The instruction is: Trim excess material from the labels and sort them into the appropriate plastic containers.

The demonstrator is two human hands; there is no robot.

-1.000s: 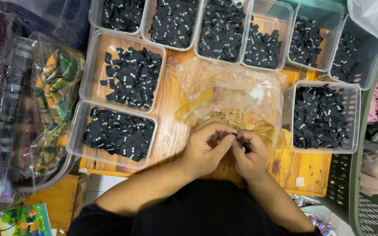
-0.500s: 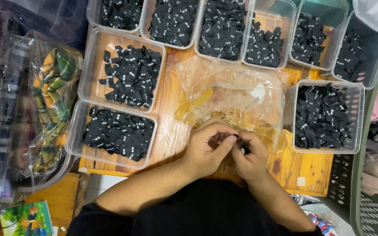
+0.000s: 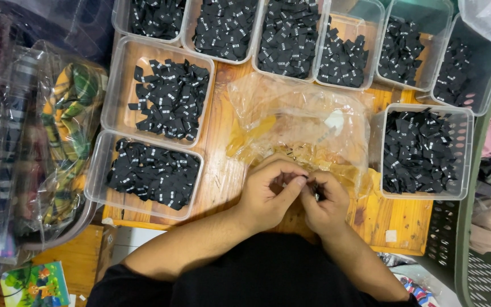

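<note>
Black-sleeved, left hand [image 3: 269, 196] curling just below the crumpled clear bag [image 3: 299, 128], thumb and forefinger pressing together on a small dark tag [image 3: 312, 187]. Meeting it fingertip to fingertip, right hand [image 3: 326, 206] pinching the same tag from the other side. Lying between both hands, equally near each; long axis too hidden to tell. Sitting right of the bag, clear tub [image 3: 466, 153] of black labels.

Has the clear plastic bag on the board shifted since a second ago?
No. The clear plastic bag lies in the same spot between the plastic tubs, above both hands, as in the earlier pictures.
</note>
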